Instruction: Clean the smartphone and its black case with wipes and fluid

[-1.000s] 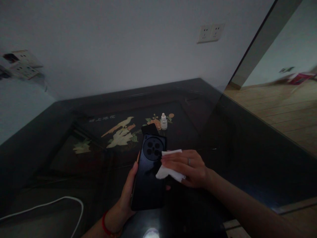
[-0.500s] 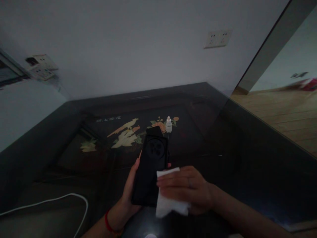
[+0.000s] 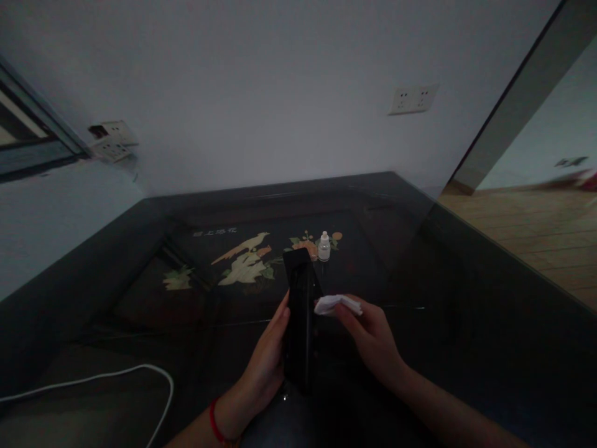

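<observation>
My left hand [image 3: 265,364] grips a black smartphone [image 3: 301,323], now turned nearly edge-on above the dark glass-topped table [image 3: 466,292]. My right hand [image 3: 370,339] pinches a crumpled white wipe [image 3: 338,304] against the phone's right edge. A small white dropper bottle [image 3: 323,246] stands on the table just beyond the phone's top end. A red band circles my left wrist.
A white cable [image 3: 116,376] curves across the table's near left. The tabletop carries an inlaid bird and flower picture [image 3: 242,261]. Wall sockets [image 3: 413,99] sit on the back wall, more sockets [image 3: 112,140] on the left wall. Wooden floor [image 3: 532,224] lies to the right.
The phone has rotated from showing its back with the camera ring to standing nearly on edge. My right hand went down the back with the wipe, then came up to the phone's right side.
</observation>
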Action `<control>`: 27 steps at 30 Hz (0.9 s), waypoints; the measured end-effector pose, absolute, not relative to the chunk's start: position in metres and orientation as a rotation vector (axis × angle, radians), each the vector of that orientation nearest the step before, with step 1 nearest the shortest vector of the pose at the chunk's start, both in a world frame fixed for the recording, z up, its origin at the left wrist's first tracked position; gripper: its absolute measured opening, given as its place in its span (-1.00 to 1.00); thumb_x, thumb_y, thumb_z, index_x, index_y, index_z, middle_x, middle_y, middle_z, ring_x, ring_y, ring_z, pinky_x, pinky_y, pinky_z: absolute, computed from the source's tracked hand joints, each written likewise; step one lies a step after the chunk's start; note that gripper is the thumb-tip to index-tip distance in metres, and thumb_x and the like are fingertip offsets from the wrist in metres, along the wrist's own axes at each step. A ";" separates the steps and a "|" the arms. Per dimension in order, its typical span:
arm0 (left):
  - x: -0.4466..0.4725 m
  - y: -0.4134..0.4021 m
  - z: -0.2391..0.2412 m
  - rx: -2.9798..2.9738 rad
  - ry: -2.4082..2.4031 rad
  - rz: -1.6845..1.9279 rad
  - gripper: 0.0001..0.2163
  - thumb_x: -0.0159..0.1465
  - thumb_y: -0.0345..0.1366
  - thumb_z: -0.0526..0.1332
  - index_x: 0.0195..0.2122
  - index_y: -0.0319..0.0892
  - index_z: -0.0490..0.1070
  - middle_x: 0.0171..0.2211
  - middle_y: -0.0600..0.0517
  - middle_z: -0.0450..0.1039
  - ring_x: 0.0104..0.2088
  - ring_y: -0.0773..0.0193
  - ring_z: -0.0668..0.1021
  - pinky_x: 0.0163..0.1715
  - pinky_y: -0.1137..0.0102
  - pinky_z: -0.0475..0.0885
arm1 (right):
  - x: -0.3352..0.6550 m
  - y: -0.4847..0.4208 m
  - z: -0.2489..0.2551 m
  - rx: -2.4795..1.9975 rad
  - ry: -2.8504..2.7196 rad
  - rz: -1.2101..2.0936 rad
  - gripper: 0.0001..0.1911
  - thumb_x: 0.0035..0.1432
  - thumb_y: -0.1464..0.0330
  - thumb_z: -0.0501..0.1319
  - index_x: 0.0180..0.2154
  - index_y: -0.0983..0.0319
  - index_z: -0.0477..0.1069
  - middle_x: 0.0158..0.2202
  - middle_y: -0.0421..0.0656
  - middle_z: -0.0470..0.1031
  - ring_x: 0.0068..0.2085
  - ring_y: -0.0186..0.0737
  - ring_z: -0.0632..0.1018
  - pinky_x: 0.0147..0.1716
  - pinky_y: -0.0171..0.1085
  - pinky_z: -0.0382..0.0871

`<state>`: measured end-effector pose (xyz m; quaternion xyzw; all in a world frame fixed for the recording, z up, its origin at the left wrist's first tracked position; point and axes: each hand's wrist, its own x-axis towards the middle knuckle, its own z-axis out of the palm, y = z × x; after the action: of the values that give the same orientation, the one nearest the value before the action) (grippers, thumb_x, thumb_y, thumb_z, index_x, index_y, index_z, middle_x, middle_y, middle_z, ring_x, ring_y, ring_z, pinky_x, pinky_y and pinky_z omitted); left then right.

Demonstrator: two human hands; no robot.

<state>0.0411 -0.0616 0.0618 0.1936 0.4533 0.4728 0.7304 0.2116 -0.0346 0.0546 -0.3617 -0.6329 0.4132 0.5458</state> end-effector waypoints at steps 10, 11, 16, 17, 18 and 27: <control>0.035 -0.068 0.060 0.274 0.617 0.796 -0.50 0.18 0.08 0.15 -0.06 -0.25 0.45 -0.29 -0.06 0.50 -0.35 0.29 0.50 -0.35 0.40 0.38 | 0.222 -0.026 0.060 -0.944 -1.571 0.878 -0.76 0.26 0.30 0.11 -0.21 0.23 0.54 -0.31 -0.16 0.63 -0.31 -0.22 0.64 -0.35 -0.35 0.53; 0.036 -0.068 0.061 0.255 0.607 0.801 -0.51 0.22 0.04 0.11 0.00 -0.25 0.42 -0.16 -0.12 0.50 -0.24 0.22 0.51 -0.25 0.33 0.39 | 0.225 -0.022 0.061 -1.012 -1.485 0.855 -0.75 0.25 0.28 0.12 -0.22 0.25 0.54 -0.33 -0.15 0.63 -0.33 -0.20 0.63 -0.38 -0.33 0.53; 0.039 -0.070 0.059 0.228 0.579 0.752 -0.55 0.25 -0.05 0.11 0.05 -0.21 0.40 0.08 -0.14 0.42 0.00 0.05 0.48 -0.07 0.21 0.35 | 0.228 -0.017 0.064 -1.029 -1.527 0.674 -0.74 0.27 0.35 0.09 -0.10 0.24 0.49 -0.16 -0.10 0.60 -0.14 -0.14 0.61 -0.19 -0.24 0.54; 0.040 -0.071 0.058 0.231 0.602 0.739 -0.57 0.25 -0.05 0.11 0.03 -0.21 0.42 0.02 -0.14 0.47 -0.06 0.06 0.53 -0.08 0.21 0.36 | 0.227 -0.020 0.064 -0.981 -1.630 0.604 -0.72 0.28 0.38 0.06 -0.06 0.23 0.47 -0.09 -0.08 0.57 -0.07 -0.15 0.58 -0.12 -0.21 0.52; 0.041 -0.072 0.056 0.230 0.644 0.720 -0.57 0.25 -0.04 0.11 0.00 -0.23 0.44 -0.07 -0.14 0.53 -0.15 0.08 0.57 -0.11 0.22 0.37 | 0.225 -0.023 0.065 -0.909 -1.749 0.512 -0.70 0.28 0.42 0.04 -0.02 0.23 0.44 -0.02 -0.05 0.53 0.00 -0.15 0.54 -0.04 -0.17 0.48; 0.048 -0.077 0.048 0.237 0.837 0.682 -0.45 0.24 0.06 0.08 0.08 -0.27 0.35 -0.21 -0.17 0.57 -0.36 0.07 0.62 -0.25 0.22 0.43 | 0.227 -0.024 0.066 -0.670 -2.139 -0.034 -0.66 0.25 0.52 -0.02 0.00 0.45 0.36 0.07 0.19 0.41 0.23 -0.06 0.29 0.12 -0.06 0.36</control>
<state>0.0477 -0.0768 0.0480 0.1128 0.3976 0.3239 0.8510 0.2268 -0.0235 0.0659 -0.2691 -0.8592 -0.0138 0.4350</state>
